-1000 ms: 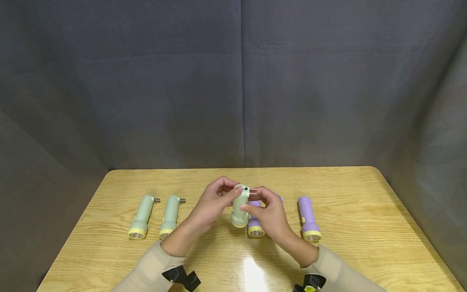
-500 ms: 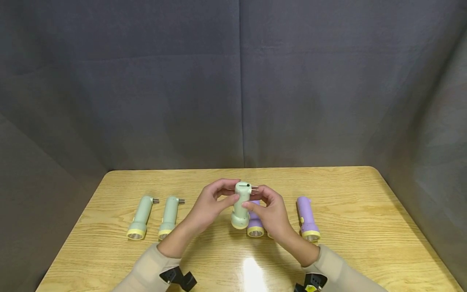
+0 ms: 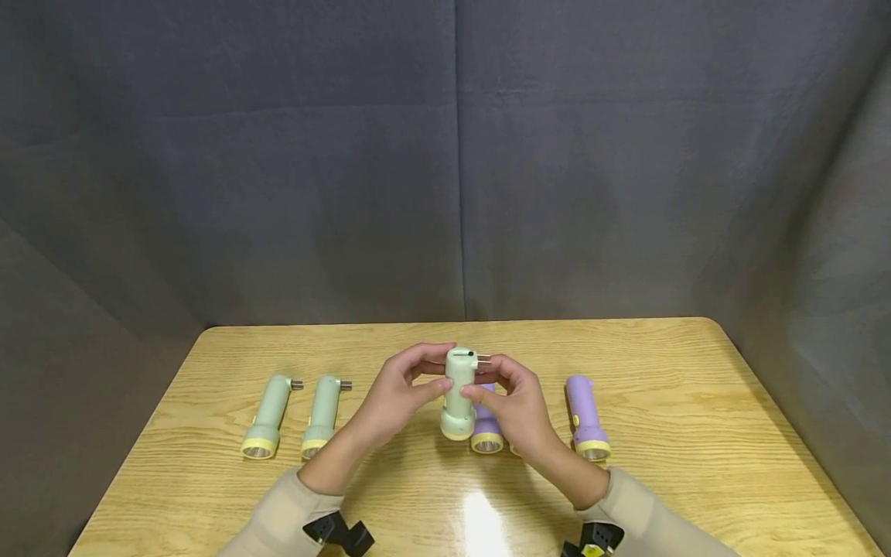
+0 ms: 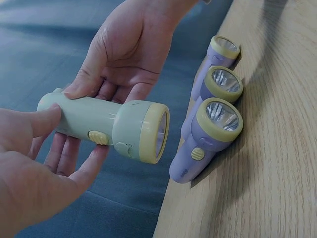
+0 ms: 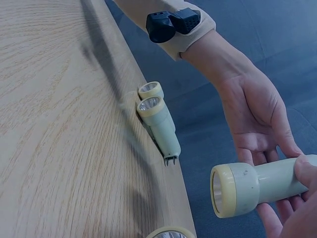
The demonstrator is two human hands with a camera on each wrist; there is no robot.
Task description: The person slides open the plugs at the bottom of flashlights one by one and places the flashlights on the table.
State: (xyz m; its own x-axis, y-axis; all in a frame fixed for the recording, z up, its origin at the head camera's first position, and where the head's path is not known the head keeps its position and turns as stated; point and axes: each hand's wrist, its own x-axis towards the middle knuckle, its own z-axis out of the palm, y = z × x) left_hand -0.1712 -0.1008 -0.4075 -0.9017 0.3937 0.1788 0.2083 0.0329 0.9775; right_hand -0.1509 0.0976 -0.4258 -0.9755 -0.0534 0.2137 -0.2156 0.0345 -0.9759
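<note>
Flashlight (image 4: 105,120) (green): half-curled left hand (image 3: 401,392) and right hand (image 3: 515,398) grip it.

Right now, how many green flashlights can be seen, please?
3: the leftmost flashlight and its green neighbour lie on the table; the held flashlight is near the centre. None seems hidden.

White glare on tabletop (image 3: 668,410), dim grey curtain (image 3: 278,201), soft shadows, bluish wrist views

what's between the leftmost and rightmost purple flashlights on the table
A third purple flashlight, lying between them, as the left wrist view shows; in the head view the right hand hides most of it.
</note>
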